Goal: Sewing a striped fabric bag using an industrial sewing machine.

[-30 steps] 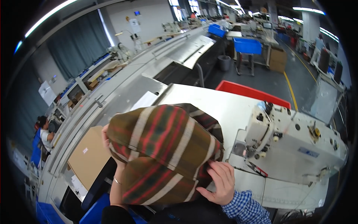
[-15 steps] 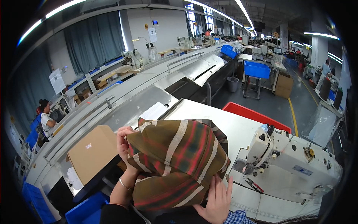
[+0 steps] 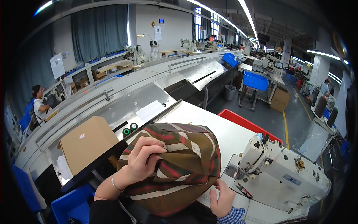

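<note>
While the left hand pinches a fold of the plaid cloth, I cannot tell whether the right hand grips its edge. The cloth is left of the sewing machine, by the tabletop. Adjusting folds seems underway; moving on would call for steady support.

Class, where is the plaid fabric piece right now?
In the head view, the plaid fabric piece is low centre, gripped by the left hand, the right hand at its edge, the white sewing machine to its right.
</note>
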Tool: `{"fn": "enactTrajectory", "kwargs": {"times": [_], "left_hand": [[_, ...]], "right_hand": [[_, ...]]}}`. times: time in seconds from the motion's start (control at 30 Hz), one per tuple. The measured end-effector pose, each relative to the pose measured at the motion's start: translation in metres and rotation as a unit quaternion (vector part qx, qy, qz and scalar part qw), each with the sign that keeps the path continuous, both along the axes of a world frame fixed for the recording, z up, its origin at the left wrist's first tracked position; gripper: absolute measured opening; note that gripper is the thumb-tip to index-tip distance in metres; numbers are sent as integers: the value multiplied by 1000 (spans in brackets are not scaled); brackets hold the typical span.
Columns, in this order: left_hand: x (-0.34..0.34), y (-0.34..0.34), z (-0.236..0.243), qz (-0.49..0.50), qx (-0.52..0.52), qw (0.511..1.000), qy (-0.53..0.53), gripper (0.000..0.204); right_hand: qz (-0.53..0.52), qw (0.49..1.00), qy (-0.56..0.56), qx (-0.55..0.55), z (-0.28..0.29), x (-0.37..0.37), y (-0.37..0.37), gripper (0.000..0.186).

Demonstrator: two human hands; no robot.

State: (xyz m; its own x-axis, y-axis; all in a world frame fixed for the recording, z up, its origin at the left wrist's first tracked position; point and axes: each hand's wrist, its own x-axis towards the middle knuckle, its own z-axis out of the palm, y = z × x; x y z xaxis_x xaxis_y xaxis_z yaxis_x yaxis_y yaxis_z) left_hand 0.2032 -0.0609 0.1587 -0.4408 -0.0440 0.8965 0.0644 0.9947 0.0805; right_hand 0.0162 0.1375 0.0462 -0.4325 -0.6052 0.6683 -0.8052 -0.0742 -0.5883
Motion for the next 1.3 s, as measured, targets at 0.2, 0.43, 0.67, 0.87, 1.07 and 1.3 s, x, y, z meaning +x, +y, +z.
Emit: {"fn": "enactTrajectory", "kwargs": {"times": [0.2, 0.43, 0.67, 0.87, 1.07, 1.3], "left_hand": [[-2, 10, 10, -18, -4, 1000, -19, 34], [0, 14, 9, -24, -9, 999, -26, 36], [0, 13, 8, -20, -22, 999, -26, 36], [-2, 16, 7, -38, -13, 999, -21, 34], [-16, 33, -10, -115, -114, 987, -11, 21], [-24, 85, -20, -142, -226, 964, -6, 20]], "right_hand": [[-24, 998, 13, 52, 17, -7, 1, 60], [-19, 996, 31, 85, 32, 1, 9, 51], [5, 996, -39, 82, 38, 9, 8, 37], [-15, 993, -6, 118, 55, 23, 14, 30], [-34, 994, -61, 81, 22, 23, 32, 21], [-76, 965, -170, 183, -63, 1, 97, 24]]}}
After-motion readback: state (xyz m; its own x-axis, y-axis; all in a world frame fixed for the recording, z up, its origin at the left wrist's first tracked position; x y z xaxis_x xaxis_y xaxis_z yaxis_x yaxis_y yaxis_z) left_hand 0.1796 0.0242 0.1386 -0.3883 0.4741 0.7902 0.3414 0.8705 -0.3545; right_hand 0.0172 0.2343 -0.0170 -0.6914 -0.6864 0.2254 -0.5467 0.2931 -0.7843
